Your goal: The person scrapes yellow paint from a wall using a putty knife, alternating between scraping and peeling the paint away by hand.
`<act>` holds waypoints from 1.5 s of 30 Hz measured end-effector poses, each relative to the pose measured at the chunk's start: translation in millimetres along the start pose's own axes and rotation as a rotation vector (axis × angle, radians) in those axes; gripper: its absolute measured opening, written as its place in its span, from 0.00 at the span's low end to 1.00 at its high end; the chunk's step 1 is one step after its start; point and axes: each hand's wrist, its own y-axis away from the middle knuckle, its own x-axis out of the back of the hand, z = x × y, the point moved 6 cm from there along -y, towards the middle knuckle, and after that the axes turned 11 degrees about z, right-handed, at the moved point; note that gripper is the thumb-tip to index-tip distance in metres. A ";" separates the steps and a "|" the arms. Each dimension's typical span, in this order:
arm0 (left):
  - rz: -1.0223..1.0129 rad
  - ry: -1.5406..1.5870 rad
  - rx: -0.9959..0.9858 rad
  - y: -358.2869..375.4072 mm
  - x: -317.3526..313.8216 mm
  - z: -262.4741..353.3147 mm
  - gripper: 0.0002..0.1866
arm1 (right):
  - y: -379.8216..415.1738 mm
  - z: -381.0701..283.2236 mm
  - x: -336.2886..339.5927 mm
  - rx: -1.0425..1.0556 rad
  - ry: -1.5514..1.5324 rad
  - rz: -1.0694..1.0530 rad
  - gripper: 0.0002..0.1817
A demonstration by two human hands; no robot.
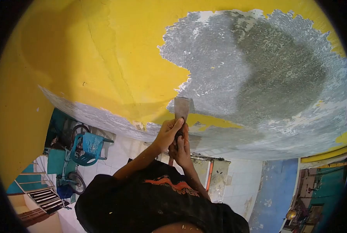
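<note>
Center of frame, scraper [182,107] upright, blade by grey patch [220,66] | left hand [168,134] closed near blade, right hand [180,150] closed below on handle [186,134] | yellow paint [123,50] upper left | blue chair [91,144], bicycle [67,171] lower left

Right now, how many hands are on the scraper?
2: the left hand holds the scraper near its blade, thumb towards the wall, and the right hand grips it lower down, closer to the body. No other hands show.
</note>
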 end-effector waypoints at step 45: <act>0.030 0.029 -0.080 11.3 3.1 -16.2 0.18 | 13.1 20.9 9.9 -0.186 -0.182 -0.026 0.20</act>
